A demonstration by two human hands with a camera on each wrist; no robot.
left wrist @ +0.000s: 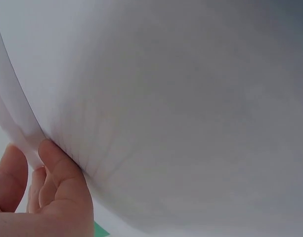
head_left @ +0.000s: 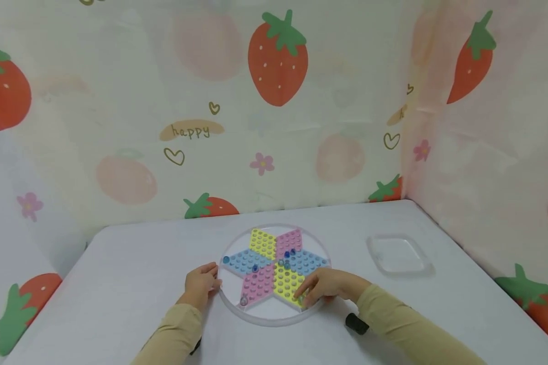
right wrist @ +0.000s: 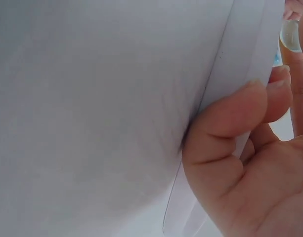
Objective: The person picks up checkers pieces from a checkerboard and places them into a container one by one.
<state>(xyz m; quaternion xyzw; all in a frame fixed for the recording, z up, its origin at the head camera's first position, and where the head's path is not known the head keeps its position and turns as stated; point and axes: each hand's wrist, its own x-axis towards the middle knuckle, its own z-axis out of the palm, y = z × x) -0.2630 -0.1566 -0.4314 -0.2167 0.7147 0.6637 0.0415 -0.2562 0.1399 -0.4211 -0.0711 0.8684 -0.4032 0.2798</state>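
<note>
A round white Chinese checkers board point(head_left: 274, 321) lies on the table, with a six-pointed star in pink, yellow and blue. My left hand point(head_left: 203, 281) touches the board's left rim, its fingers loosely bent; in the left wrist view the left hand point(left wrist: 62, 197) meets the rim from the side. Over the star's lower right yellow point is my right hand point(head_left: 329, 284), pinching a clear marble point(right wrist: 290, 35) at the tip. Its lower fingers rest along the rim in the right wrist view. Several blue marbles point(head_left: 286, 255) sit near the star's middle. Another clear marble point(head_left: 244, 301) sits at the lower pink tip.
A clear shallow plastic tray point(head_left: 399, 253) lies to the right of the board. One small black cylinder point(head_left: 356, 323) is beside the right sleeve, and part of a dark object point(head_left: 195, 347) shows by the left sleeve. Strawberry-printed cloth point(head_left: 278, 61) hangs behind and at the sides.
</note>
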